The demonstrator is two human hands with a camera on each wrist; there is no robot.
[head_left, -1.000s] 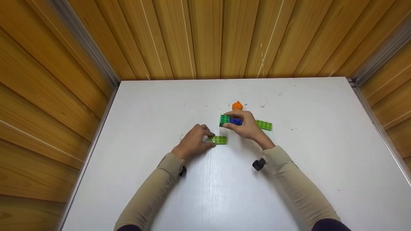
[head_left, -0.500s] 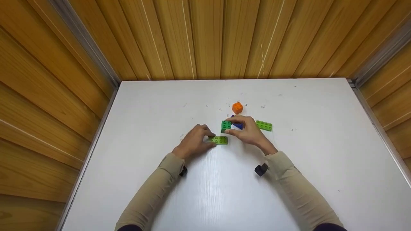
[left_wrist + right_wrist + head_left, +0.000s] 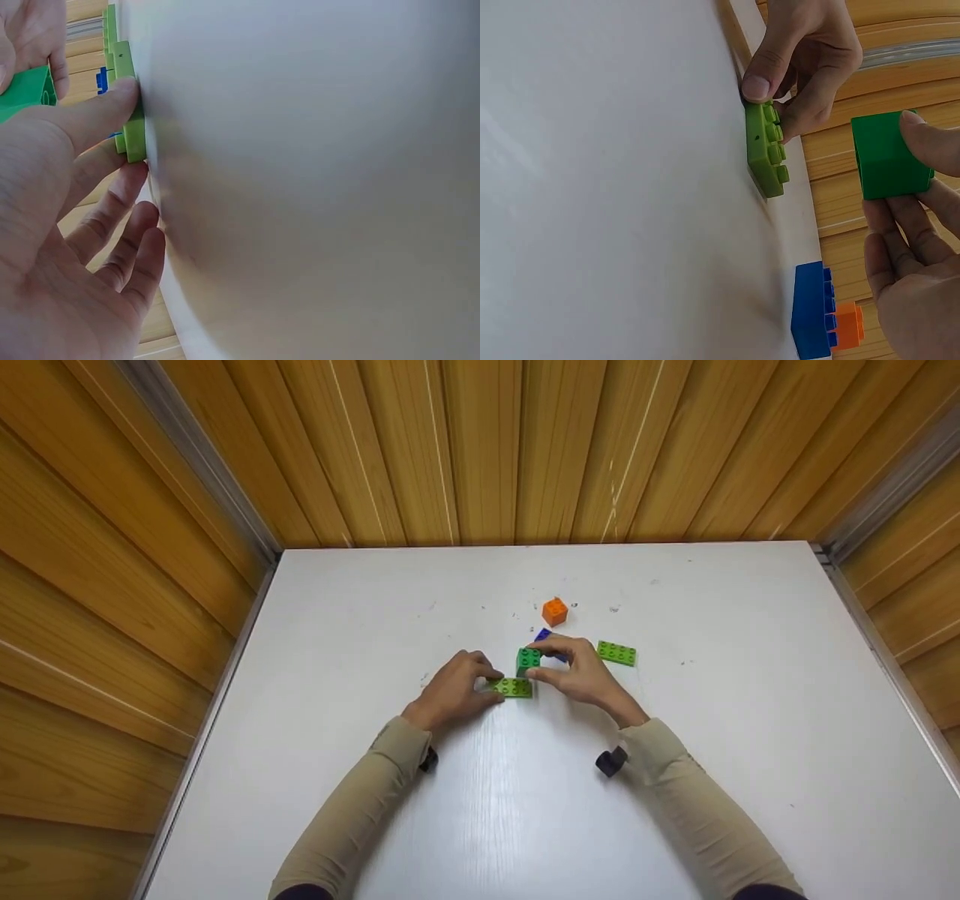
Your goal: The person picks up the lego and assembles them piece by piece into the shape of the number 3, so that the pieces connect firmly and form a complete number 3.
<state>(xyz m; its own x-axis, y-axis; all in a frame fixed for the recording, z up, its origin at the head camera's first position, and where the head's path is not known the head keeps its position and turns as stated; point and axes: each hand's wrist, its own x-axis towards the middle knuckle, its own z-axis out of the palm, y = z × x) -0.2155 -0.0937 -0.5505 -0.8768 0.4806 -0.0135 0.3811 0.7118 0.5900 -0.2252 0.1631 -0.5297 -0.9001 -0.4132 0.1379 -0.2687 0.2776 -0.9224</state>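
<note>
My left hand [image 3: 456,688] pinches the left end of a flat light-green toy brick [image 3: 516,688] between thumb and fingers, and the brick lies on the white table. My right hand [image 3: 583,675] holds a dark-green square brick [image 3: 528,658], studs up, between thumb and fingers. In the right wrist view this green brick [image 3: 891,155] is raised off the table, apart from the light-green brick [image 3: 763,154]. Just behind my right fingers lies a blue brick [image 3: 543,636], partly hidden by them; the right wrist view shows its side and row of studs.
An orange brick [image 3: 555,612] stands behind the blue one. To the right of my right hand lies a second light-green flat brick [image 3: 617,653]. Wood-look panels [image 3: 480,450] rise along the back and sides of the white table [image 3: 375,607].
My right hand has brought the dark-green brick toward me, away from the blue brick and nearer the light-green one. The left hand has stayed in place.
</note>
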